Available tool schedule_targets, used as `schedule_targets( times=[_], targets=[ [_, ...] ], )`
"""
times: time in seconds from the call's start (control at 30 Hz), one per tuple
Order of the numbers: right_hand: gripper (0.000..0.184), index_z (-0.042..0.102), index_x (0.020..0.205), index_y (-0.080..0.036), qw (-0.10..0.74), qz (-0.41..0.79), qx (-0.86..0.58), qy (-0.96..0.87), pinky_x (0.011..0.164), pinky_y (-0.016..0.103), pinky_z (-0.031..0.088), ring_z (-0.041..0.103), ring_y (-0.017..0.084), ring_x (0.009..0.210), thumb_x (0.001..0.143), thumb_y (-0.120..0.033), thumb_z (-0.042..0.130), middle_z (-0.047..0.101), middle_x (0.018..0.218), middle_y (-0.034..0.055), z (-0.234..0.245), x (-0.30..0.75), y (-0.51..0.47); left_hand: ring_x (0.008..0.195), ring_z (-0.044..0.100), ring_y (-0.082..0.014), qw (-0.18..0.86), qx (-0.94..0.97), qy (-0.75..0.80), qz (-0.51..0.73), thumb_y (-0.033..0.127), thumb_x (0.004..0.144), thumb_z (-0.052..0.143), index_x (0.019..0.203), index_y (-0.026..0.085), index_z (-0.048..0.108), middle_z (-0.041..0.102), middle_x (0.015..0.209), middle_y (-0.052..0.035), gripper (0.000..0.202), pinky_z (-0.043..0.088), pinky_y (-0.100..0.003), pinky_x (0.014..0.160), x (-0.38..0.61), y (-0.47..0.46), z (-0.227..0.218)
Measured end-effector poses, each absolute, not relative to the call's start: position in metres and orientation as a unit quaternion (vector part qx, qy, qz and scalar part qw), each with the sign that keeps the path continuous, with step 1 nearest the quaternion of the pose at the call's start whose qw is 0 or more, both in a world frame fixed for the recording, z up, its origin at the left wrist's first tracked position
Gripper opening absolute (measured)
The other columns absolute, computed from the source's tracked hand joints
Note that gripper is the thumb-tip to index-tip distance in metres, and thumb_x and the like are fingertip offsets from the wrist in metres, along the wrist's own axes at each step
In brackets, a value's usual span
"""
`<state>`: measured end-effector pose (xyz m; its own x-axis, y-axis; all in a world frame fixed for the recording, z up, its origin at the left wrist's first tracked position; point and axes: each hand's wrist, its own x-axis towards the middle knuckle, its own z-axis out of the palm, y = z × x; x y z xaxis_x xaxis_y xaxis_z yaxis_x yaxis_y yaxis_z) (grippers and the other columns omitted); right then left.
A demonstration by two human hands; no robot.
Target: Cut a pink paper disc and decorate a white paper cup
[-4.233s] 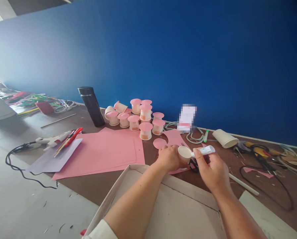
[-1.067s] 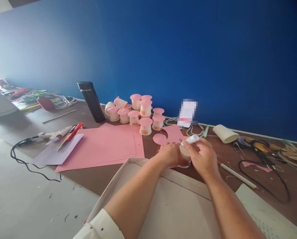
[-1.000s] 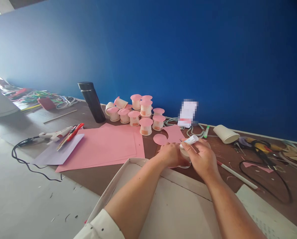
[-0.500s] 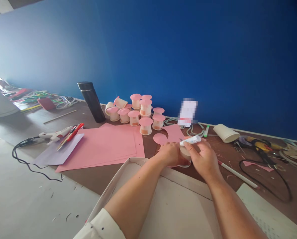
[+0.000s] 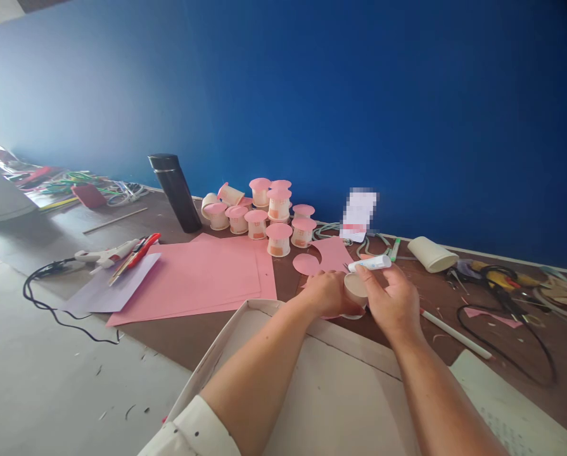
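Observation:
My left hand (image 5: 328, 294) is wrapped around an upside-down paper cup (image 5: 355, 289) and steadies it on the table. Between the fingers and thumb of my right hand (image 5: 393, 301) is a white glue stick (image 5: 369, 263), held tilted just above the cup's round base. Left of and beyond the cup lie a pink paper disc (image 5: 306, 265) and a pink sheet with a round cutout (image 5: 333, 253). Several upturned cups with pink disc tops, such as the front one (image 5: 279, 239), stand grouped near the wall.
A black flask (image 5: 176, 193) stands left of the cups. Pink sheets (image 5: 207, 278), a red cutter (image 5: 135, 258) and a white glue gun (image 5: 107, 253) lie at left. A shallow box (image 5: 344, 392) sits under my forearms. On the right are a tipped cup (image 5: 431, 254) and black cable (image 5: 544, 342).
My right hand has shifted the glue stick slightly right and up, so more of the cup's base shows. My left hand keeps its hold on the cup.

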<state>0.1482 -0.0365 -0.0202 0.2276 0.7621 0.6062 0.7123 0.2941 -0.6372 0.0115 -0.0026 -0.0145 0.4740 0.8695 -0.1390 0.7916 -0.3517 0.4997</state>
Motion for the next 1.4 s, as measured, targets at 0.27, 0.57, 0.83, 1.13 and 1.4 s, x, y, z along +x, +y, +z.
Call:
schedule_targets(
  times=[0.27, 0.57, 0.83, 1.13, 1.4],
  targets=[
    [0.03, 0.068, 0.097, -0.022, 0.478, -0.022, -0.561, -0.675, 0.088, 0.039, 0.044, 0.06, 0.025, 0.097, 0.087, -0.046, 0.055, 0.069, 0.099, 0.0083, -0.023, 0.148, -0.035, 0.104, 0.06, -0.028, 0.257, 0.834, 0.483, 0.069, 0.061, 0.064, 0.063, 0.113, 0.026, 0.055, 0.066, 0.11, -0.0065, 0.061, 0.048, -0.038, 0.088, 0.013, -0.005, -0.011],
    [0.03, 0.066, 0.098, -0.021, 0.469, -0.006, -0.557, -0.686, 0.087, 0.036, 0.044, 0.06, 0.025, 0.097, 0.088, -0.046, 0.053, 0.069, 0.098, 0.0083, -0.022, 0.149, -0.04, 0.098, 0.063, -0.0268, 0.245, 0.846, 0.465, 0.091, 0.06, 0.064, 0.062, 0.105, 0.025, 0.058, 0.068, 0.102, -0.0054, 0.054, 0.049, -0.037, 0.086, 0.014, -0.003, -0.018],
    [0.038, 0.066, 0.097, -0.019, 0.476, 0.012, -0.582, -0.66, 0.08, 0.037, 0.046, 0.061, 0.026, 0.09, 0.087, -0.052, 0.051, 0.068, 0.093, 0.0101, -0.019, 0.156, -0.048, 0.097, 0.063, -0.0258, 0.259, 0.836, 0.477, 0.075, 0.065, 0.06, 0.064, 0.104, 0.026, 0.058, 0.067, 0.104, -0.0042, 0.059, 0.05, -0.035, 0.082, 0.013, -0.003, -0.015],
    [0.034, 0.066, 0.093, -0.019, 0.451, 0.001, -0.556, -0.698, 0.083, 0.039, 0.045, 0.061, 0.026, 0.091, 0.087, -0.05, 0.052, 0.068, 0.093, 0.0096, -0.023, 0.153, -0.043, 0.097, 0.063, -0.025, 0.223, 0.86, 0.453, 0.07, 0.061, 0.067, 0.058, 0.105, 0.026, 0.056, 0.067, 0.106, -0.0052, 0.051, 0.048, -0.035, 0.083, 0.015, -0.002, -0.018],
    [0.031, 0.063, 0.097, -0.02, 0.462, -0.006, -0.552, -0.695, 0.081, 0.037, 0.045, 0.059, 0.025, 0.092, 0.09, -0.047, 0.049, 0.066, 0.094, 0.0091, -0.022, 0.152, -0.047, 0.095, 0.063, -0.0255, 0.23, 0.854, 0.463, 0.059, 0.061, 0.067, 0.058, 0.104, 0.024, 0.056, 0.067, 0.104, -0.0066, 0.052, 0.049, -0.034, 0.08, 0.015, -0.003, -0.015]
  ],
)
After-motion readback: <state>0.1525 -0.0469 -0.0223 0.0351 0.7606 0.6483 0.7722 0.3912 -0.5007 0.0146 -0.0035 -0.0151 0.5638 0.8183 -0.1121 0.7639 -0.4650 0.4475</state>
